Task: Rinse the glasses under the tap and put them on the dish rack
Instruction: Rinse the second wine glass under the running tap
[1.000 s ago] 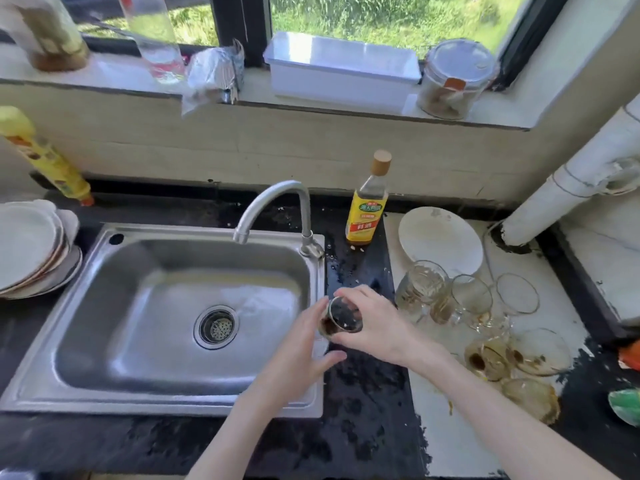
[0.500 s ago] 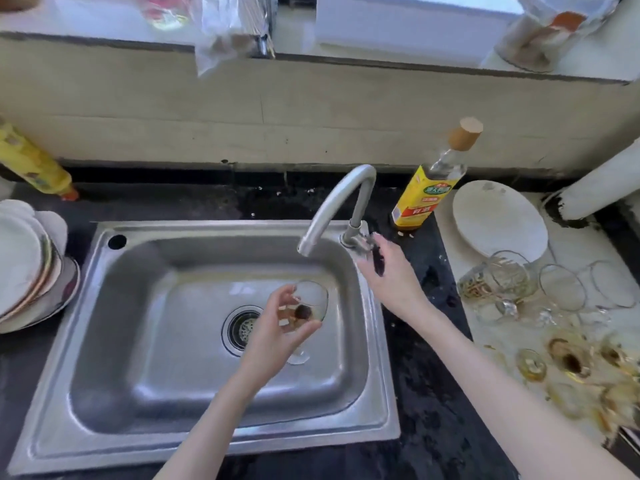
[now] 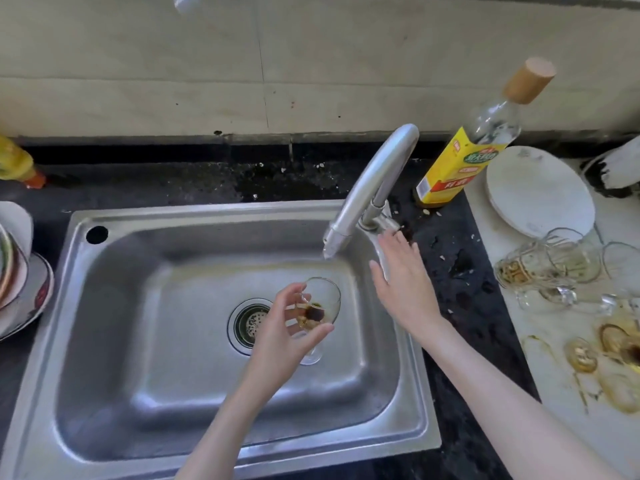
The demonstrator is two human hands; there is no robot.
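My left hand [image 3: 280, 336] holds a small stemmed glass [image 3: 320, 308] with dark brown residue in its bowl, upright over the steel sink [image 3: 145, 341], just below the tap spout [image 3: 367, 192]. No water stream shows. My right hand [image 3: 403, 282] hovers with straight fingers beside the tap base and its handle, fingertips close to it. Several dirty glasses [image 3: 550, 268] lie and stand on the white counter at the right, some stained amber [image 3: 616, 355].
A yellow-labelled bottle [image 3: 460, 161] with a cork cap stands behind the tap. A white plate [image 3: 540, 192] lies at the right, stacked plates [image 3: 17, 275] at the left edge, a yellow bottle [image 3: 17, 164] at the far left. The drain strainer [image 3: 249, 323] sits mid-sink.
My left hand took the glass from the right hand and moved it over the sink under the spout. My right hand reached to the tap handle, then drew slightly back.
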